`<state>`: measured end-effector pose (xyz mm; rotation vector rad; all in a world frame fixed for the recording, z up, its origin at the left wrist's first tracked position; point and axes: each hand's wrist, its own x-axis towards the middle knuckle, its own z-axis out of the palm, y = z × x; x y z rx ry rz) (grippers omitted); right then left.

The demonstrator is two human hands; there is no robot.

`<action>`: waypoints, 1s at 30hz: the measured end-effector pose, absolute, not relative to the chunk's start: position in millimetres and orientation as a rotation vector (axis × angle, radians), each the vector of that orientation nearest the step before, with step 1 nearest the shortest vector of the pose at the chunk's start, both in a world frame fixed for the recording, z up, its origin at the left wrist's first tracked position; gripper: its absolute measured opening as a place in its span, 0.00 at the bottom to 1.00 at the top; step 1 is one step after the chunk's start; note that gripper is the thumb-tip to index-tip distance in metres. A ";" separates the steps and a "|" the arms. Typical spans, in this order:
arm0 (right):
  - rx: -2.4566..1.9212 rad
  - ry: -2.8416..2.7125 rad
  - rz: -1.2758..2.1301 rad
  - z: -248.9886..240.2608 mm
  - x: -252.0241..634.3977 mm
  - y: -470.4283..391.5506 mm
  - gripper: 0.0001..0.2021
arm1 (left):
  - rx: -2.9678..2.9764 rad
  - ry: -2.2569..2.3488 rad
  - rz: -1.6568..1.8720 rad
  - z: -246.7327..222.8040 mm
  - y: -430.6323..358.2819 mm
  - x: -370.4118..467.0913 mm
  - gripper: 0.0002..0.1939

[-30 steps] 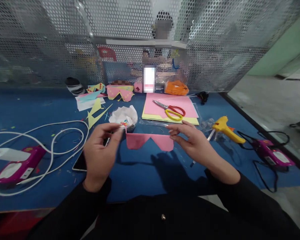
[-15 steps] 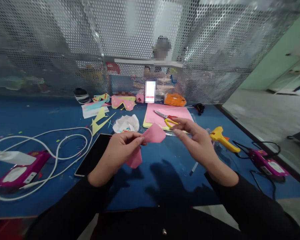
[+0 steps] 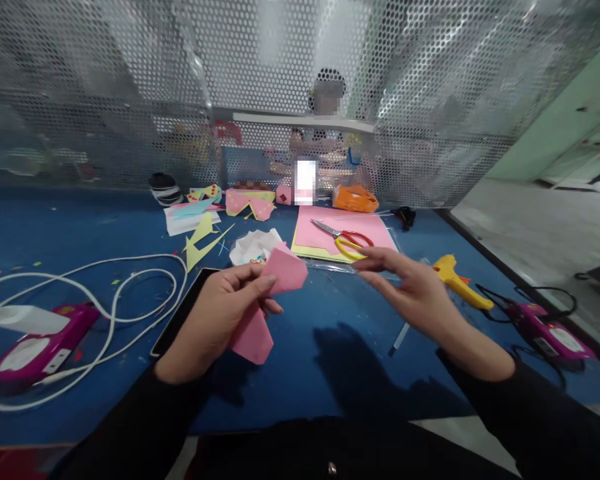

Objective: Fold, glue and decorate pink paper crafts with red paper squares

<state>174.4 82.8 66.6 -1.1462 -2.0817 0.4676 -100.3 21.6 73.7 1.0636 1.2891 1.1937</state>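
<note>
While the pink paper cutout (image 3: 287,270) is pinched between the thumb and fingers of the left hand (image 3: 215,313), the right hand (image 3: 420,293) is held well apart from it, with its thumb and fingertips parted. The cutout is held above the blue table (image 3: 300,393), one lobe shown above the left fingers and the other below them. By the upper lobe a paper-lined bowl (image 3: 245,248) is partly hidden; small coloured bits can be seen in it.

The right fingertips are seen close by the yellow handle of the scissors (image 3: 337,235); whether it is touched cannot be told. The scissors are laid on a stack of pink and yellow paper (image 3: 377,230). Farther right, a yellow glue gun (image 3: 463,285) is placed near a purple power strip (image 3: 547,332). By the left forearm a dark tablet (image 3: 185,313) is partly covered, and beside it a white cable (image 3: 111,313) is looped.
</note>
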 end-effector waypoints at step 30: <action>-2.001 -1.525 -0.190 52.3 293.5 94.3 0.14 | 1.069 1.249 1.032 62.0 30.2 -83.1 0.09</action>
